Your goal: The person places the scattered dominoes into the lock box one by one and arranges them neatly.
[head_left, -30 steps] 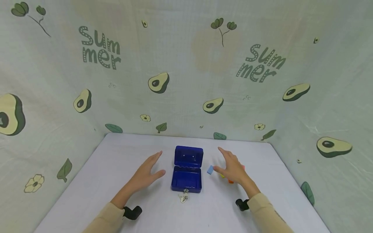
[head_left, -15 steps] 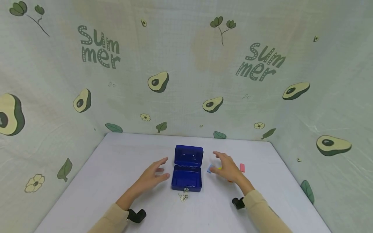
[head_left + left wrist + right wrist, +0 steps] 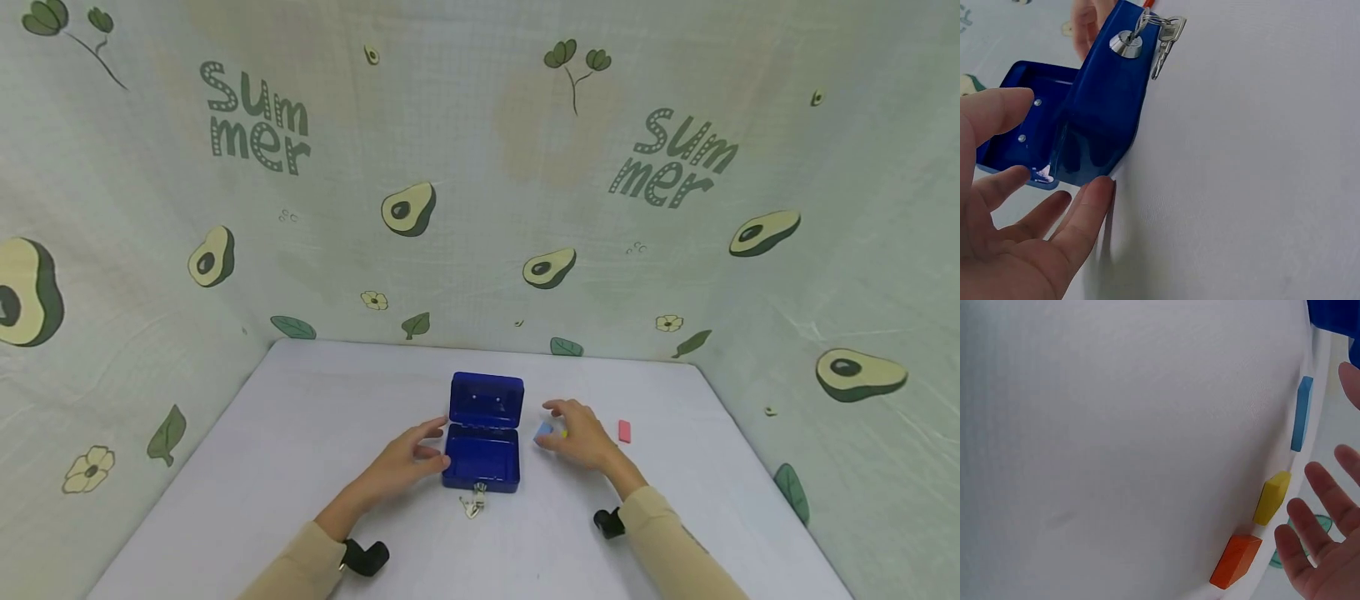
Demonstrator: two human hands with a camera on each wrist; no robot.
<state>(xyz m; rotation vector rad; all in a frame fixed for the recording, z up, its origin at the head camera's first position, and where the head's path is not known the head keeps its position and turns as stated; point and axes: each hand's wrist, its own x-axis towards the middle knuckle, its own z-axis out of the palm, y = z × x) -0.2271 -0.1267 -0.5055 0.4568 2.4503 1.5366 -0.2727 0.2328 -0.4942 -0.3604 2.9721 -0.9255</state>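
A dark blue metal cash box (image 3: 482,458) stands on the white table with its lid (image 3: 487,398) raised. Keys (image 3: 1169,44) hang from the lock (image 3: 1126,45) on its front. My left hand (image 3: 405,458) is at the box's left side, fingers spread and slightly bent, a fingertip at or very near the lower corner; contact is unclear. My right hand (image 3: 581,437) hovers over small blocks, fingers loosely bent, nothing held. Beneath and beside it lie a light blue block (image 3: 1302,415), a yellow block (image 3: 1272,499) and an orange block (image 3: 1236,561), the orange one hidden in the head view.
A pink-red block (image 3: 624,431) lies right of my right hand. A patterned cloth (image 3: 480,167) with avocado prints hangs behind the table and along both sides. The white table surface (image 3: 540,542) stretches in front of the box.
My left hand has moved right, up to the box's left side. The right hand has come lower and a little left over the blocks, uncovering the pink-red one. Box and blocks stay put.
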